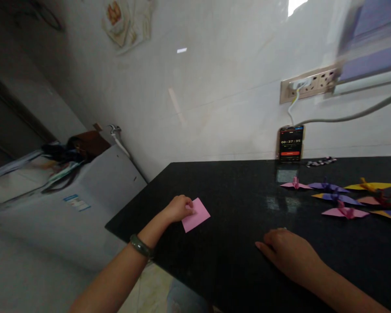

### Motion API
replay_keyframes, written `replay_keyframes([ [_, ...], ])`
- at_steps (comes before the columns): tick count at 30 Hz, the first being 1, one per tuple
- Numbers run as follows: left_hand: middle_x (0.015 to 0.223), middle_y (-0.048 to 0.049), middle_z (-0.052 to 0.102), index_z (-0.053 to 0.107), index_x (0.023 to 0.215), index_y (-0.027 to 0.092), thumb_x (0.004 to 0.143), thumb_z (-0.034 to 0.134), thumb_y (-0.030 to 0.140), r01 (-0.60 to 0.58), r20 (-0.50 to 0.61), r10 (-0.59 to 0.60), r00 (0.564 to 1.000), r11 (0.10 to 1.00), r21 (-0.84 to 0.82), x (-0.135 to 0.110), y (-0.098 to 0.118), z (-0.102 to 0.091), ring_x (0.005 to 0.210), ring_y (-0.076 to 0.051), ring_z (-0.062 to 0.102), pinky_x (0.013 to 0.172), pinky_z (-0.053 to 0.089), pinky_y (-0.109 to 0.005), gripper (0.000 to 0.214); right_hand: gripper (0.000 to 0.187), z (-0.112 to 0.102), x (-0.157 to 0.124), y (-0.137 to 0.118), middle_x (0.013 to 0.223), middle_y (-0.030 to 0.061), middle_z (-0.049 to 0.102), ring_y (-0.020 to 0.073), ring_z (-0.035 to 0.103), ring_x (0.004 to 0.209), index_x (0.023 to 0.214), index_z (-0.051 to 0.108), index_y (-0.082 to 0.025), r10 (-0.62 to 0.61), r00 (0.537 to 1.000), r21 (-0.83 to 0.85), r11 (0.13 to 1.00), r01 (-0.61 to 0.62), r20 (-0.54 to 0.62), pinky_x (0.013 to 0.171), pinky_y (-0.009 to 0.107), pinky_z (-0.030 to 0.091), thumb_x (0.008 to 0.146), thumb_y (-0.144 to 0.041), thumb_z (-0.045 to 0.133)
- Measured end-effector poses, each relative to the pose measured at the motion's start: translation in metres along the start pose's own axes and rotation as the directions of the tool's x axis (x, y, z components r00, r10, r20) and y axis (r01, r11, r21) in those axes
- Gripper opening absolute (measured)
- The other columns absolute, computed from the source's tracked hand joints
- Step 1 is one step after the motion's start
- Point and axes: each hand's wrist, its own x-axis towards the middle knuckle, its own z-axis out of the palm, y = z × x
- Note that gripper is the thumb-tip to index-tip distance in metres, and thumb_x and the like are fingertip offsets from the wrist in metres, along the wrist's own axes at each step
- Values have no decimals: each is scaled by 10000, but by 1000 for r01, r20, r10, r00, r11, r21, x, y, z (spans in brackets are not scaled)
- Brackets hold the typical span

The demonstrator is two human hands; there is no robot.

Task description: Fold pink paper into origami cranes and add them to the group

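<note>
A small square of pink origami paper (199, 214) lies on the dark table, left of its middle. My left hand (179, 208), with a dark bangle on the wrist, pinches the paper near its left edge, covering that part. To the right, my right hand (285, 251) rests on the table apart from the paper. Its fingers are curled under and its thumb sticks out to the left; nothing shows in it. Several folded paper cranes stand at the right, among them a pink crane (346, 211), a purple-and-yellow crane (337, 198) and a yellow crane (370, 185).
A phone (291, 144) showing a running timer leans against the wall, its cable going up to a socket strip (309, 83). Beside it lies a black-and-white chain-like strip (321, 162). A white washing-machine-like appliance (94, 195) with items on top stands left of the black table (234, 187).
</note>
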Motion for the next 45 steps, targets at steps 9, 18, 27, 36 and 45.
replay_keyframes([
  [9, 1051, -150, 492, 508, 983, 132, 483, 694, 446, 299, 18, -305, 952, 943, 144, 18, -43, 12, 975, -327, 446, 787, 348, -376, 619, 314, 0, -2, 1, 647, 60, 632, 208, 586, 637, 582, 611, -216, -17, 1000, 31, 999, 18, -13, 565, 299, 385, 771, -378, 420],
  [18, 1063, -75, 507, 481, 1060, 143, 803, 452, 278, 409, 133, -395, 909, 907, -96, 26, -69, 7, 891, -190, 522, 737, 447, -379, 292, 325, -1, -1, 0, 656, 52, 636, 211, 589, 645, 583, 605, -224, -18, 1000, 29, 999, 17, 4, 569, 302, 392, 779, -384, 400],
  [27, 1064, -75, 507, 483, 1057, 147, 805, 448, 278, 461, 195, -419, 887, 841, -285, 16, -80, 4, 889, -187, 522, 738, 447, -377, 287, 312, 0, 1, 0, 642, 47, 632, 213, 586, 643, 568, 593, -235, -4, 1000, 15, 1000, 4, 9, 561, 304, 388, 769, -389, 410],
  [36, 1037, -78, 521, 500, 1031, 137, 802, 451, 296, 493, 226, -439, 870, 785, -374, 16, -73, -7, 879, -185, 525, 742, 442, -378, 283, 329, 0, 0, 0, 644, 47, 632, 214, 587, 639, 563, 585, -231, -10, 1000, 24, 1000, 10, 20, 558, 312, 382, 775, -399, 397],
  [45, 1061, -73, 507, 481, 1060, 141, 802, 453, 280, 358, 109, -367, 924, 726, -588, 16, -66, -30, 890, -192, 522, 736, 447, -379, 294, 325, 3, -1, 1, 641, 52, 628, 217, 583, 645, 565, 592, -231, -21, 1000, 51, 999, 20, 13, 564, 313, 375, 774, -396, 405],
])
